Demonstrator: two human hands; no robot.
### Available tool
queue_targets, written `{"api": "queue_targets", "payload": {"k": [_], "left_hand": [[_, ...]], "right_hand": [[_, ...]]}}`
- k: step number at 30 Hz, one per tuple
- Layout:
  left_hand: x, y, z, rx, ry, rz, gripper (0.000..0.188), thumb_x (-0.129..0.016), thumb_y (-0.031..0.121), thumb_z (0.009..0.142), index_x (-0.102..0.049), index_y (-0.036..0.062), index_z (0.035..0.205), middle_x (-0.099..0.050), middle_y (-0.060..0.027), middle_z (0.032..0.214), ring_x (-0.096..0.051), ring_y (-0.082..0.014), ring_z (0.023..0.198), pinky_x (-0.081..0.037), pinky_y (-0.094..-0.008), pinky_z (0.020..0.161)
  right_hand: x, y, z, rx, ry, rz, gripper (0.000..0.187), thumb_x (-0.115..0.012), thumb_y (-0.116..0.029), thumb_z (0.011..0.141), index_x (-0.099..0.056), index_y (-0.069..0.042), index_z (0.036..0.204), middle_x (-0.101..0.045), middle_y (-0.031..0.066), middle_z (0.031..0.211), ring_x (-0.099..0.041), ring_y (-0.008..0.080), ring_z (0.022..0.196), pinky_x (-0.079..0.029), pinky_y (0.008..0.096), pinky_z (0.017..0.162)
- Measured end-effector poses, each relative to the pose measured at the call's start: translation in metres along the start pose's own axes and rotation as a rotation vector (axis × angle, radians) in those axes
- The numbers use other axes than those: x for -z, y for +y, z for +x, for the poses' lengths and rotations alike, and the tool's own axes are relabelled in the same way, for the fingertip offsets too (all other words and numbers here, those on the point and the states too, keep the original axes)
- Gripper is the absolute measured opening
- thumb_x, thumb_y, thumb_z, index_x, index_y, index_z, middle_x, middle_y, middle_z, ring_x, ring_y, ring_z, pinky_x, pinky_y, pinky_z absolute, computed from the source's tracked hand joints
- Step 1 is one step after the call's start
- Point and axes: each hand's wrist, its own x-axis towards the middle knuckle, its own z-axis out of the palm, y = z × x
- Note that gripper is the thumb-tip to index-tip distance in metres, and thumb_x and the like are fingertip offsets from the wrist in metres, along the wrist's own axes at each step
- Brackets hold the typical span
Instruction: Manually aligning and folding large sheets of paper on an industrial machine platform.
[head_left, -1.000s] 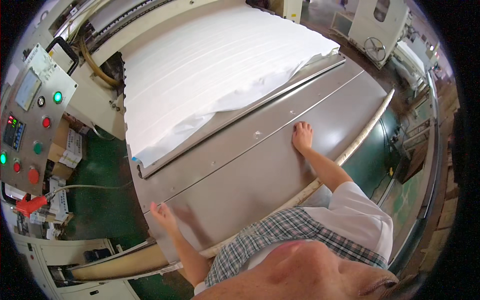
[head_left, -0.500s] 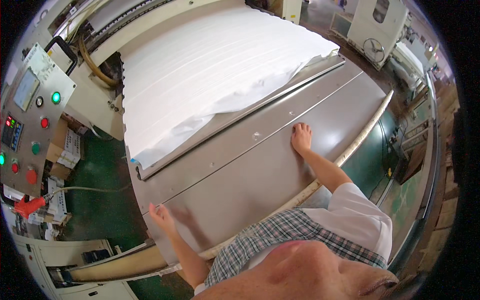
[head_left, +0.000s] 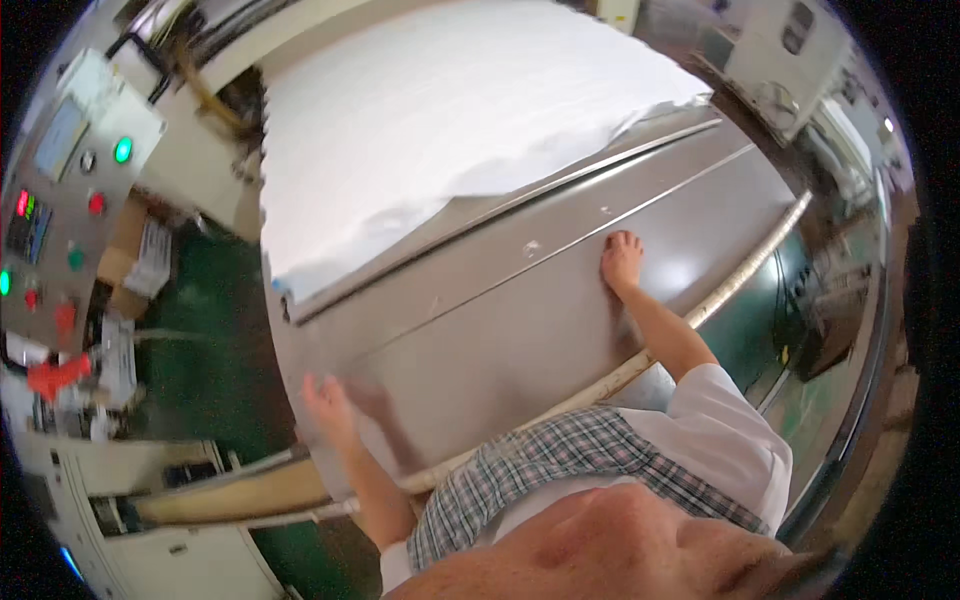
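A wide grey metal panel [head_left: 520, 330] slopes in front of me, crossed by a long seam. My right hand [head_left: 622, 260] rests on it just below the seam, fingers lying together on the metal and holding nothing. Over the panel's left end is my left hand [head_left: 328, 405], slightly blurred, with its fingers apart and nothing in them; whether it touches the metal I cannot tell. Beyond a raised metal bar [head_left: 520, 215], white sheet material [head_left: 430, 120] covers the machine bed, its near edge wavy and uneven.
At the left stands a control panel [head_left: 75, 190] with lit buttons, and a red handle-like object [head_left: 58, 377] below it. Cardboard boxes [head_left: 135, 255] sit on the green floor. A worn pale roller [head_left: 755, 265] runs along the panel's near edge. Another machine [head_left: 785, 60] stands far right.
The whole view has shifted, so the machine appears a little farther right and higher. My right hand stays on the metal; my left hand remains near the panel's left end and looks more blurred.
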Motion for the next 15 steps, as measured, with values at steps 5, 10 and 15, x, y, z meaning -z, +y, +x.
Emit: {"api": "queue_targets", "payload": {"k": [5,10,15], "left_hand": [[-0.015,0.024,0.005,-0.065,0.048,0.016,0.046,-0.056,0.024,0.083,-0.040,0.0025,0.121,-0.045,-0.0148,0.119,-0.048,-0.0254,0.105,-0.040,-0.0348,0.088],[-0.023,0.000,0.015,-0.077,0.071,-0.105,0.045,-0.060,0.020,0.080,-0.041,0.0016,0.117,-0.048,-0.0118,0.107,-0.053,-0.0181,0.087,-0.045,-0.0298,0.074],[-0.015,-0.003,0.003,-0.074,0.154,-0.061,0.045,-0.061,0.020,0.079,-0.042,0.0014,0.116,-0.048,-0.0120,0.107,-0.054,-0.0179,0.085,-0.046,-0.0297,0.069]], "right_hand": [[0.001,0.011,0.008,0.067,-0.061,-0.011,0.023,-0.054,-0.011,0.070,-0.054,-0.009,0.093,-0.052,0.0128,0.096,-0.047,0.0333,0.093,-0.039,0.0435,0.080],[-0.013,0.011,-0.001,0.114,0.057,-0.143,0.018,-0.051,-0.013,0.074,-0.055,-0.011,0.092,-0.055,0.0100,0.098,-0.050,0.0307,0.091,-0.040,0.0425,0.077],[-0.016,0.010,-0.007,0.011,-0.028,-0.220,0.023,-0.048,-0.019,0.079,-0.054,-0.014,0.101,-0.051,0.0082,0.108,-0.047,0.0296,0.099,-0.039,0.0412,0.081]]}}
